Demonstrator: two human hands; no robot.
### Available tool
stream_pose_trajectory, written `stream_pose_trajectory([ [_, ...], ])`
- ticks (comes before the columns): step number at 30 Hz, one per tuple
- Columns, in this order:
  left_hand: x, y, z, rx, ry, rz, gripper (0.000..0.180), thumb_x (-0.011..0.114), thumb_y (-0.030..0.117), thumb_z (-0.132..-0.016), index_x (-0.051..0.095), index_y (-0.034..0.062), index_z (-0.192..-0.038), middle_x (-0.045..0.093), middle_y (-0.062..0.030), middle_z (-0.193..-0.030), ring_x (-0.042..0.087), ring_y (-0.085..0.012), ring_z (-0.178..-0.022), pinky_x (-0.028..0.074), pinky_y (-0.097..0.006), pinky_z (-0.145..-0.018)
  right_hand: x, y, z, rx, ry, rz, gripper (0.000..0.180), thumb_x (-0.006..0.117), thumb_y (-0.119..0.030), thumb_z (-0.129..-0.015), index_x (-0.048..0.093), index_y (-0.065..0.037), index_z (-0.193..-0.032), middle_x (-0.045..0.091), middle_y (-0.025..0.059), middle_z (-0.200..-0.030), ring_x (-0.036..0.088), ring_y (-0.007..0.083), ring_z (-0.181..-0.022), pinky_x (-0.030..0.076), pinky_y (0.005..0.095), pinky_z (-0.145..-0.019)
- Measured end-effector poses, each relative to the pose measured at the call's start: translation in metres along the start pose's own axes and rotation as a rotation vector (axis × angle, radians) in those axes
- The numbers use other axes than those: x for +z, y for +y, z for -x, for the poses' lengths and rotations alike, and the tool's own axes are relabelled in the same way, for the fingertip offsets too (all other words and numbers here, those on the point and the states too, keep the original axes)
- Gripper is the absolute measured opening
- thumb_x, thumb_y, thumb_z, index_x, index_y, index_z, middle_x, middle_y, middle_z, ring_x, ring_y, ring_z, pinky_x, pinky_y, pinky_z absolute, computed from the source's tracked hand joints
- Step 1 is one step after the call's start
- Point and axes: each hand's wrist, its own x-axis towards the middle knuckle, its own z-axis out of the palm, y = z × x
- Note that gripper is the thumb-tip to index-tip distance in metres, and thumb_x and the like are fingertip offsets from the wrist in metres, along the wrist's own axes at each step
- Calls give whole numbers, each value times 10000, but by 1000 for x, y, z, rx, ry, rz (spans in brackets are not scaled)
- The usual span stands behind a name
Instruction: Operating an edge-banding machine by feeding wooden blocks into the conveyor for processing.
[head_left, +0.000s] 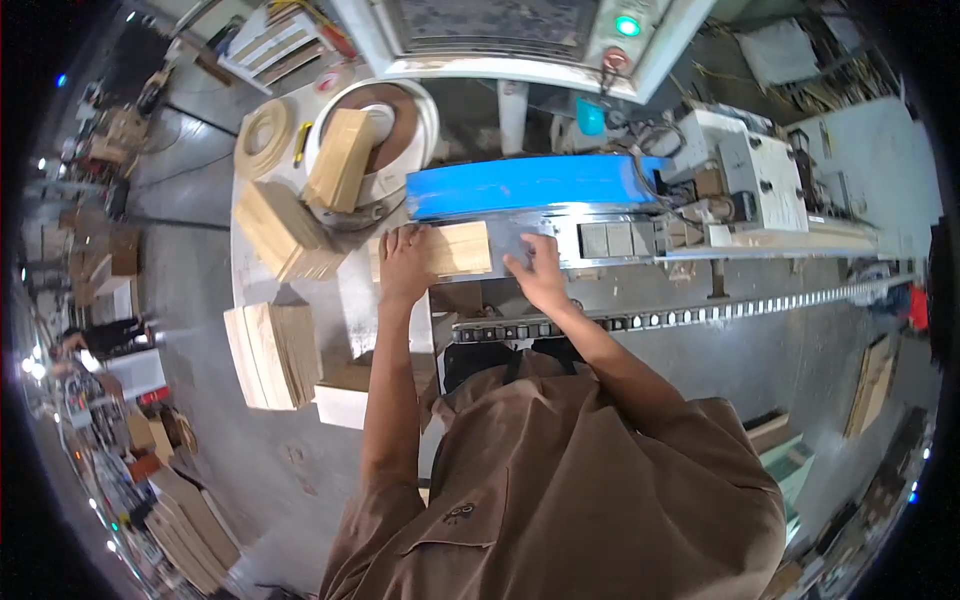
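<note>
While our left hand lies over the wood piece, we cannot tell its grip | right hand: fingers parted, empty | wood piece: left on metal bed, near side of blue strip | uneven pressure could skew it

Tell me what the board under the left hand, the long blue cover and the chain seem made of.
Board: wood, apparently unvarnished; pale tan with lengthwise streaks.
Blue cover: painted metal or plastic, I can't tell which; even colour, light scuffs.
Chain: probably metal; bright glints between dark links.
</note>
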Motion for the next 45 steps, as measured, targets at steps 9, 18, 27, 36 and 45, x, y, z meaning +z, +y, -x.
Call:
stream_pose_trajectory([
  [9,3,185,-48,256,-37,192,859,923,296,-631,598,66,-1392,580,-140,-1352,536,-346,-1272,396,-500,-1108,-95,103,100,790,171,-983,361,721,-206,-986,611,-83,-1307,673,21,-1102,647,126,-993,529,303,-831],
  [18,102,241,-62,279,208,189,576,758,302,-892,609,77,-1401,583,-140,-1368,538,-349,-1261,376,-536,-1115,-136,87,59,781,38,-1279,552,628,-346,-1060,477,-32,-1488,579,101,-1377,648,250,-1231,535,370,-1060],
  [27,97,216,-37,288,225,16,649,776,459,-886,617,136,-1425,609,-164,-1280,591,-375,-1169,463,-508,-1019,-133,90,36,732,-64,-1648,481,689,-225,-1014,483,-155,-1443,484,72,-1452,509,274,-1391,454,422,-1162],
  [36,99,199,-48,226,34,-113,780,701,572,-918,450,296,-1603,704,-145,-990,727,-367,-771,588,-478,-679,-132,80,40,742,-84,-1747,831,593,-126,-960,162,-217,-1665,381,12,-1573,388,266,-1516,297,435,-1252],
  [45,104,232,-50,134,-88,-46,839,719,522,-926,373,276,-1650,702,-192,-1017,721,-388,-744,594,-480,-629,-149,98,48,761,-36,-1756,885,569,-176,-988,80,-266,-1720,309,-7,-1607,298,256,-1582,231,424,-1267],
])
